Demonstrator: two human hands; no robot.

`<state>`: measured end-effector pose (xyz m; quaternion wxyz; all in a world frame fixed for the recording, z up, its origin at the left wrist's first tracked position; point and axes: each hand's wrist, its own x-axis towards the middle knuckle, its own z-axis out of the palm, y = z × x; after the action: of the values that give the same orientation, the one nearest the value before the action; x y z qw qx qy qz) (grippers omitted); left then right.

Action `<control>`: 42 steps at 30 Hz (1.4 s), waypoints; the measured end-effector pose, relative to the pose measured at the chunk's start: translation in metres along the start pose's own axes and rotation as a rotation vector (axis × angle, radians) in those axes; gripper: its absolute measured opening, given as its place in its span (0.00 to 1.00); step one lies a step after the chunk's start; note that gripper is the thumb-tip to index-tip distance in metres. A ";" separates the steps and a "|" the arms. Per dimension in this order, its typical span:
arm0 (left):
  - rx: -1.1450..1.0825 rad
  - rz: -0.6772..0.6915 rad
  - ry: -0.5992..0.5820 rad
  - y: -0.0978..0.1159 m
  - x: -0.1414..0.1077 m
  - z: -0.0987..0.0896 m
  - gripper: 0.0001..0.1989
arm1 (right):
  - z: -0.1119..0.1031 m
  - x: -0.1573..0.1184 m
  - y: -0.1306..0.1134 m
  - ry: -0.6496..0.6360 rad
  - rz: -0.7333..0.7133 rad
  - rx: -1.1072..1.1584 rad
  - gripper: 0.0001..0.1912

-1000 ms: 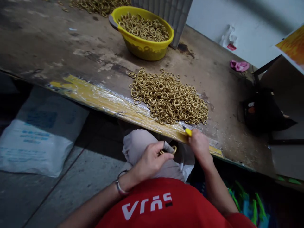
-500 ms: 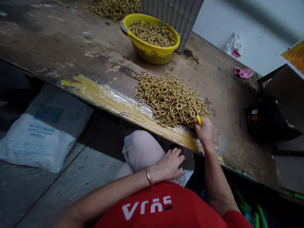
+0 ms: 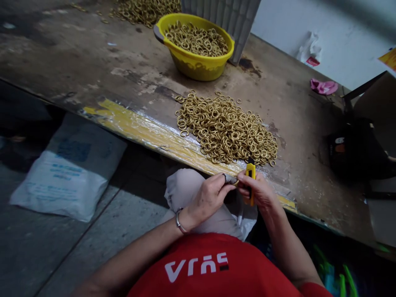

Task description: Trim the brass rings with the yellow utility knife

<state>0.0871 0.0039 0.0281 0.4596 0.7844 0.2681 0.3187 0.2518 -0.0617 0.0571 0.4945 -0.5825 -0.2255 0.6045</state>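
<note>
My right hand (image 3: 262,190) is closed around a yellow utility knife (image 3: 251,173), its dark tip pointing up toward the pile. My left hand (image 3: 208,198), with a bracelet on the wrist, is closed, and grey wrapping covers one fingertip. Between the fingertips of both hands, in front of the table edge, a gold-coloured ring (image 3: 236,182) shows in part; the fingers hide most of it. Just beyond the hands, a pile of gold-coloured rings (image 3: 225,128) lies on the table.
A yellow basin (image 3: 198,73) full of rings stands behind the pile, against a grey ridged panel (image 3: 224,24). More rings (image 3: 147,12) lie at the back left. At right are a pink cloth (image 3: 324,87) and a black bag (image 3: 355,150). A white sack (image 3: 68,177) lies on the floor.
My right hand has moved from the pile's near edge back toward me with the knife. My left hand has risen from my lap to meet it, a ring now between them.
</note>
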 end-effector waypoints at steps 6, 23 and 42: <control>-0.444 -0.407 -0.093 0.002 0.002 -0.009 0.07 | 0.010 -0.012 -0.003 0.083 -0.213 -0.455 0.18; -0.402 -0.319 -0.092 0.008 -0.005 -0.019 0.08 | 0.016 -0.013 0.014 0.249 -0.394 -1.611 0.09; -1.143 -0.626 -0.234 0.000 -0.006 -0.041 0.16 | -0.019 0.069 -0.041 0.638 -0.754 -1.333 0.06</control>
<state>0.0531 0.0222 0.0416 0.9005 0.3315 0.2206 0.1749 0.2947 0.0085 0.0540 0.2555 -0.7821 -0.5656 -0.0564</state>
